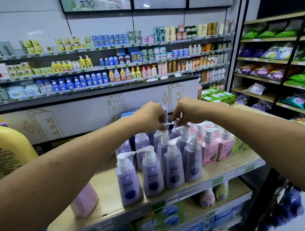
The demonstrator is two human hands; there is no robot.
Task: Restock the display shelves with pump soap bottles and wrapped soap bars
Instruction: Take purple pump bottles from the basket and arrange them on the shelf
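1. Forearms reach over the wooden shelf (106,195) — left hand (149,115) pinches a white pump head (165,123), right hand (187,111) pinches the neighbouring nozzle (175,122).
2. Purple pump bottles (151,170) stand upright in rows mid-shelf; pink bottles (210,147) just beside, to their right.
3. Judgement: bottle stocking well along — back row being set. Wrapped soap bars not made out; likely still to do.

The purple bottles (152,176) have white pumps; the pink bottles (210,151) likewise. The big jug (7,152) is yellow; the shelf (109,189) pale wood.
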